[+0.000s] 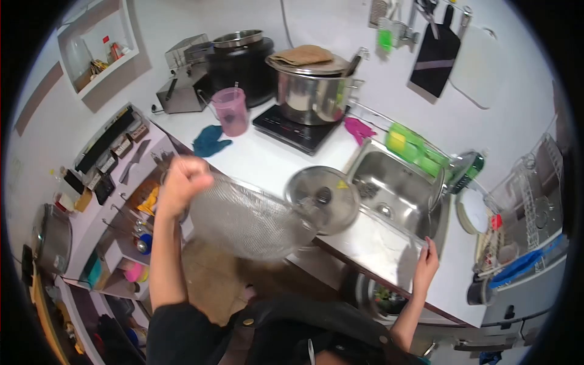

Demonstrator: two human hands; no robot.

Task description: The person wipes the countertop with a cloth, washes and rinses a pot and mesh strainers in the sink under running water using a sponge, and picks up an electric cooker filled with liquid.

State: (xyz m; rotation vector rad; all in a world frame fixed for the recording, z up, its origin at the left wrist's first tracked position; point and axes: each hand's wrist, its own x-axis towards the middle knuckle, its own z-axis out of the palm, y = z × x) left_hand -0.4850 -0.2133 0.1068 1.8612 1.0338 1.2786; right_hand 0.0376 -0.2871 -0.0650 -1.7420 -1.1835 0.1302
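My left hand (187, 177), smeared by motion, is closed in a fist at the left end of a large metal mesh strainer (246, 220). The strainer hangs tilted over the gap in front of the counter and is blurred. Its narrow right side overlaps a round pot lid (331, 198) with a dark knob, lying at the counter's edge. My right hand (426, 261) has its fingers closed by the front rim of the steel sink (398, 188). Whatever those fingers hold is too thin or hidden to make out.
A large lidded pot (310, 94) stands on a black induction cooker (298, 128). Left of it are a pink pitcher (231, 112), a teal cloth (210, 141) and a black pot (243, 70). Right of the sink are stacked plates (471, 210) and a dish rack (529, 201).
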